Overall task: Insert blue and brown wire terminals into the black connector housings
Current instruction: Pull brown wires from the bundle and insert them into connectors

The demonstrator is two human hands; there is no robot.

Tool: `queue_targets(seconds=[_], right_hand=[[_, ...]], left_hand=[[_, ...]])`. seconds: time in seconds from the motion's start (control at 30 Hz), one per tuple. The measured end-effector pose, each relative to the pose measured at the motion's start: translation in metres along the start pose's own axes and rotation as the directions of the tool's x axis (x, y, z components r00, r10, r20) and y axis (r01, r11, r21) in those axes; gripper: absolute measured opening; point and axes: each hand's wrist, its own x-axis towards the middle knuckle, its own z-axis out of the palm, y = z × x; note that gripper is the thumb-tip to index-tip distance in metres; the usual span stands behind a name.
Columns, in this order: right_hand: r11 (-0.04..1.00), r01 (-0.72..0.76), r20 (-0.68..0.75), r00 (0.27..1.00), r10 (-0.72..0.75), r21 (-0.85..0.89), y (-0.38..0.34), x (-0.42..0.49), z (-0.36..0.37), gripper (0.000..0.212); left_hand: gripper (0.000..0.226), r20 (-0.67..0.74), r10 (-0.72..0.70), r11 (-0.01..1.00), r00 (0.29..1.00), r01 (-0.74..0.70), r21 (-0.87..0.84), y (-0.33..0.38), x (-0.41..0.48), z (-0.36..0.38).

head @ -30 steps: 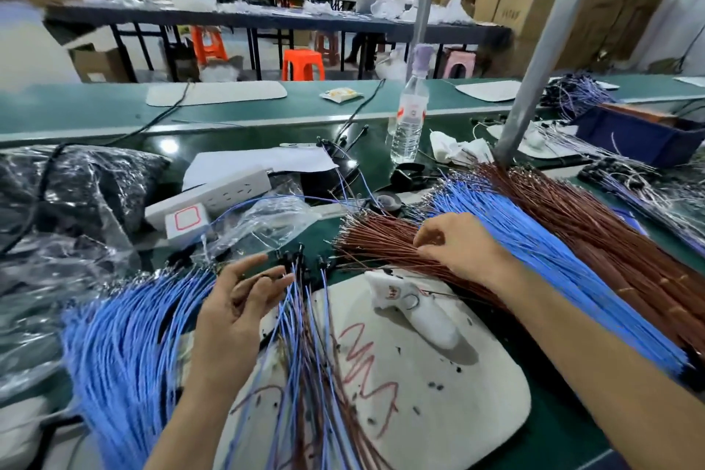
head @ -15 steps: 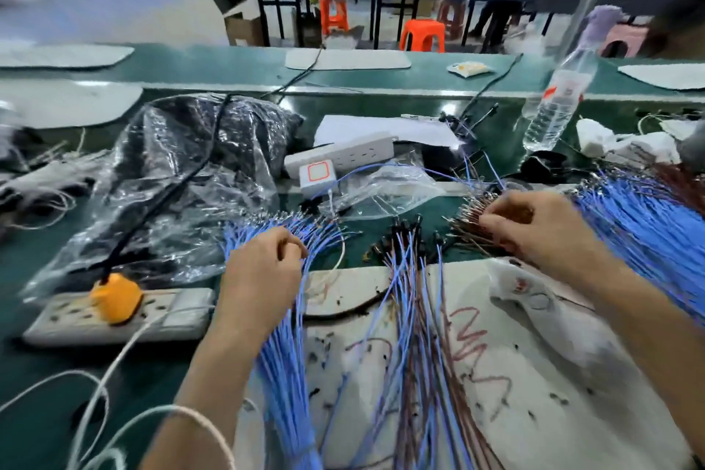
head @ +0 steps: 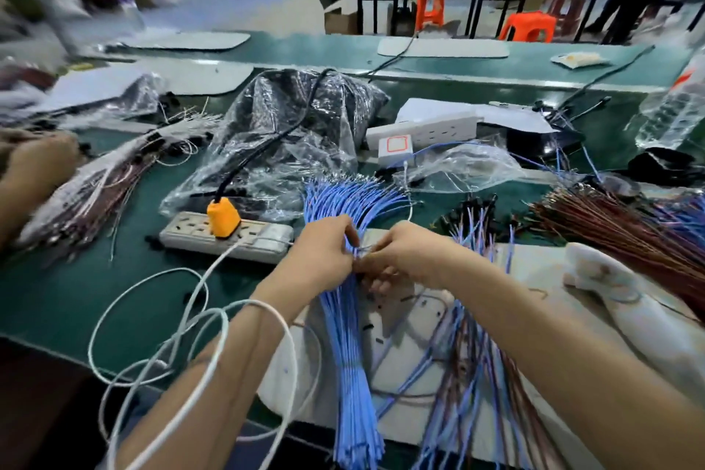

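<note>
Near my edge of the surface (head: 76, 301), loops of white cable (head: 179, 320) cross my left forearm and crowd that side; bare green lies open further left. The blue wires (head: 351, 355) run up over the white mat (head: 610, 340) in a tight bundle, fanning at their metal tips. My left hand (head: 324, 252) grips the bundle below the fan. My right hand (head: 412, 256) curls in against it, too blurred to tell what it pinches. Beyond sit a power strip (head: 251, 240), black housings (head: 477, 208), brown wires (head: 629, 229) and a crinkled plastic bag (head: 290, 133).

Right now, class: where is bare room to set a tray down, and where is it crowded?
Bare green mat: left of the white cable loops, nearer than the power strip. Crowded: blue wires, connectors around left hand and right hand.
</note>
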Motion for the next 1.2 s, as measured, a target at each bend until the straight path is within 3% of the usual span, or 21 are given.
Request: queue_targets(seconds=[0.17, 0.3, 0.4, 0.6, 0.7, 0.8, 0.87, 0.97, 1.03, 1.1, 1.2], right_hand=[[0.986, -0.046, 0.018, 0.999, 0.044, 0.160, 0.002, -0.002, 0.013, 0.018], [0.971, -0.089, 0.014, 0.996, 0.089, 0.223, 0.002, -0.004, 0.011, 0.020], [0.924, -0.083, -0.013, 0.995, 0.094, 0.374, 0.000, -0.003, 0.004, 0.023], [0.901, 0.174, -0.317, 0.947, -0.043, 0.397, -0.011, 0.006, -0.021, 0.018], [0.808, 0.350, -0.432, 0.892, -0.133, 0.474, -0.034, 0.004, -0.037, 0.017], [0.663, 0.562, -0.580, 0.782, -0.229, 0.496, -0.057, -0.014, -0.060, 0.016], [0.581, 0.643, -0.582, 0.746, -0.325, 0.500, -0.062, -0.038, -0.072, 0.016], [0.541, 0.661, -0.497, 0.749, -0.438, 0.520, -0.050, -0.078, -0.074, 0.021], [0.542, 0.700, -0.483, 0.714, -0.507, 0.466, -0.034, -0.102, -0.071, 0.022], [0.561, 0.764, -0.548, 0.632, -0.548, 0.319, -0.016, -0.116, -0.066, 0.023], [0.660, 0.749, -0.708, 0.438, -0.554, -0.053, 0.018, -0.120, -0.066, 0.024]], left_hand=[[0.012, -0.007, -0.037, 0.997, 0.999, 0.036, -0.065, -0.001, -0.001, -0.001], [0.011, -0.004, -0.047, 0.999, 0.999, 0.047, -0.015, 0.001, 0.000, 0.000], [0.010, 0.032, -0.013, 0.998, 0.999, 0.011, 0.069, 0.004, -0.001, -0.002], [0.039, 0.127, 0.038, 0.991, 0.991, -0.053, 0.121, 0.006, -0.005, 0.001], [0.057, 0.190, 0.048, 0.983, 0.981, -0.081, 0.167, 0.006, -0.007, 0.002], [0.043, 0.219, 0.070, 0.978, 0.973, -0.110, 0.177, 0.006, -0.008, 0.001], [0.039, 0.259, 0.060, 0.964, 0.964, -0.123, 0.236, 0.005, -0.009, -0.005], [0.043, 0.341, -0.002, 0.925, 0.940, -0.127, 0.357, 0.007, -0.010, -0.016], [0.030, 0.266, 0.068, 0.959, 0.962, -0.136, 0.248, 0.019, -0.006, -0.021], [0.016, 0.040, 0.179, 0.982, 0.983, -0.176, -0.063, 0.041, 0.005, -0.017], [0.025, -0.170, 0.167, 0.846, 0.971, -0.230, -0.480, 0.083, 0.024, 0.006]])
